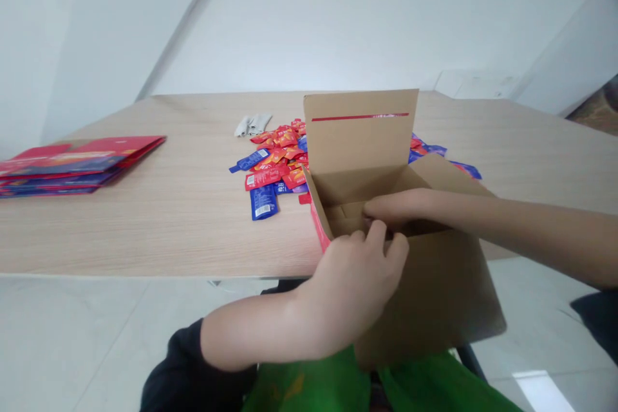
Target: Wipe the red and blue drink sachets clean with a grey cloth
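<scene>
An open cardboard box, brown inside with a red strip across its raised back flap, stands at the table's front edge. Its front flap hangs down toward me. My left hand lies over the near rim with bent fingers closed on the box's edge. Reaching in from the right, my right hand is inside the box by the near wall. Its fingers are bunched and partly hidden, and whatever they hold is out of sight. The two hands are close together.
Left of the box lies a pile of red packets with blue packets among them. More blue packets show behind its right side. Small grey packets lie farther back. A stack of flattened printed boxes sits at the table's left.
</scene>
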Available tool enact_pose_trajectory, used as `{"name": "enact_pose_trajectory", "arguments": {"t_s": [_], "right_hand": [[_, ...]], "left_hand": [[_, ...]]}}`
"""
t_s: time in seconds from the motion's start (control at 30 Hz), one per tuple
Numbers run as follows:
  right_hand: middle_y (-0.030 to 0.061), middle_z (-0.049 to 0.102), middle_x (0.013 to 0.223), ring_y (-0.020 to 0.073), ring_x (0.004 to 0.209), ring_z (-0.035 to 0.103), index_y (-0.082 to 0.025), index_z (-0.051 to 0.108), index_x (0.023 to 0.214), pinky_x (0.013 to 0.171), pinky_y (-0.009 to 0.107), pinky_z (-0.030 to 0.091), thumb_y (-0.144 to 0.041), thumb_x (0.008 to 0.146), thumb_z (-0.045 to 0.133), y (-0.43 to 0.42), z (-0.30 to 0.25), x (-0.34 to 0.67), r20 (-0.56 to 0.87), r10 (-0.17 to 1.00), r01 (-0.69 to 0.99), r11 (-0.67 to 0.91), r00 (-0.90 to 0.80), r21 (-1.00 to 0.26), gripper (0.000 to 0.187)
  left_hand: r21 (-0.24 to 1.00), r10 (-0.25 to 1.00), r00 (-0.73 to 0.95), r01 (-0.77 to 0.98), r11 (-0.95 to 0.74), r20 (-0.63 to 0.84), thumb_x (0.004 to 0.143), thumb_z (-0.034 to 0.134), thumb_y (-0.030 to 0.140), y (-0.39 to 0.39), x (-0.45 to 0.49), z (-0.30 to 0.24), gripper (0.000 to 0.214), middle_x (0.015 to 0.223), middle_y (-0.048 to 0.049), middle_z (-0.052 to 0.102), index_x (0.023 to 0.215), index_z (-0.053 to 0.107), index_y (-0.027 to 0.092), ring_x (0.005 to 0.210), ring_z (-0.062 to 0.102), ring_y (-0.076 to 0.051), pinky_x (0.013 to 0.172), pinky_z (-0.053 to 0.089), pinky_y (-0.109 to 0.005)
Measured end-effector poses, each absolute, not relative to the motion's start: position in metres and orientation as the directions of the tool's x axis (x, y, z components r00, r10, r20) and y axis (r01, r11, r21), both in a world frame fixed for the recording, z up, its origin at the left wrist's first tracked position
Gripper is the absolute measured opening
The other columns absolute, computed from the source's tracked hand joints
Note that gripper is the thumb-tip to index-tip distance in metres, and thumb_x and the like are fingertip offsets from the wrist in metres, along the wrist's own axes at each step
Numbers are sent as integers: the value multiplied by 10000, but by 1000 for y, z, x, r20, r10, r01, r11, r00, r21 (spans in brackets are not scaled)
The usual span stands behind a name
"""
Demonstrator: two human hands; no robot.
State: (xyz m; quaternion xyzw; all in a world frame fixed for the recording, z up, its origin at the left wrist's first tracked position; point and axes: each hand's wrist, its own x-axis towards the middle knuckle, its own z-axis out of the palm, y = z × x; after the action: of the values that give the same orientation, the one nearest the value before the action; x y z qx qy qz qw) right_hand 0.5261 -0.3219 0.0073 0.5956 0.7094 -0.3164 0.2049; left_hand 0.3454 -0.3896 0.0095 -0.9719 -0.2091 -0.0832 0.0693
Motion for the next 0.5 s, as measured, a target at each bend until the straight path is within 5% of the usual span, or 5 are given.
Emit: {"name": "enact_pose_trajectory", "arguments": {"t_s": [0.2,0.37,0.5], "right_hand": [[25,628,709,165,717,603,-125,657,744,707,324,508,-128,864,606,-306,-15,520,-817,570,994,108,-90,-34,131],[45,643,1052,182,916,633,-138,631,1061,798,367,550,-347,931,610,-298,-24,516,-878,479,996,84,-19,25,248],[51,646,1045,168,883,639,-137,623,1091,767,351,559,-354,942,595,-294,-20,525,-898,439,1000,19,-24,-17,265]], "left_hand": [[-41,451,855,476,-879,257,891,622,378,-403,357,-5,538,925,-122,612,1303,494,56,720,632,-242,490,443,-304],[30,486,823,500,-866,293,872,634,282,-404,360,-1,332,857,-92,611,1126,587,74,697,635,-240,488,472,-311],[77,510,807,512,-856,299,892,583,173,-401,363,-5,208,844,-71,642,1090,594,109,672,661,-231,461,492,-303]]}}
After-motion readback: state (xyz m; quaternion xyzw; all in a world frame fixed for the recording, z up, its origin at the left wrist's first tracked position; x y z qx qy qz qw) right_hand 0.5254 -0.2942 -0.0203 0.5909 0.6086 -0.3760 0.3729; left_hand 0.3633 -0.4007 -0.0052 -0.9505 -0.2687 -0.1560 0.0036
